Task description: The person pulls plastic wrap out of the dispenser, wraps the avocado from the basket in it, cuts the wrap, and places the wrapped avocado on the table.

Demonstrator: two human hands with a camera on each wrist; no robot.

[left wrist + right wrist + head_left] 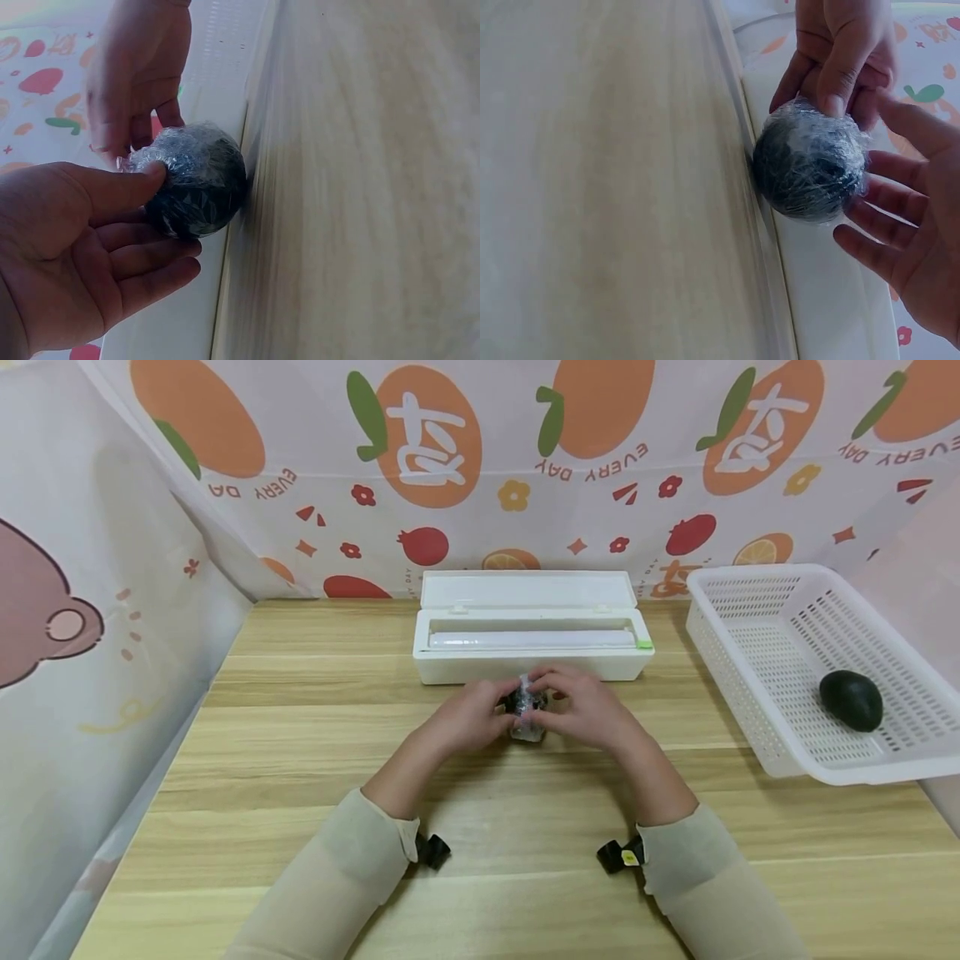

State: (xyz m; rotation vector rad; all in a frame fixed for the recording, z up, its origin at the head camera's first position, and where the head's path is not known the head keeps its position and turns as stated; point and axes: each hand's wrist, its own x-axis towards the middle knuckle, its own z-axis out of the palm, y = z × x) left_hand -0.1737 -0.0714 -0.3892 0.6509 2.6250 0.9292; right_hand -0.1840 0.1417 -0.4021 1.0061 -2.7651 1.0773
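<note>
Left hand [477, 716]: thumb on top of film-wrapped object [810, 163], fingers beneath, grasping it. Right hand [581, 710]: fingers spread and loosely bent at the object's right side, not clenched; firmness of contact cannot be told. Object sits between the hands, mid-surface [225, 735], just near of white box [450, 671]; whether it rests on the surface, cannot tell. Box blocks the far side, lid [525, 589] raised, pale roll [525, 639] inside, green tab [643, 644] at right end. Far right: white basket [738, 693] holding dark oval item [851, 701]. Fruit-print cloth [517, 535] hangs beyond. Wrapped object: dark, rounded; clear film glossy, wrinkled, whitish where bunched on top.
</note>
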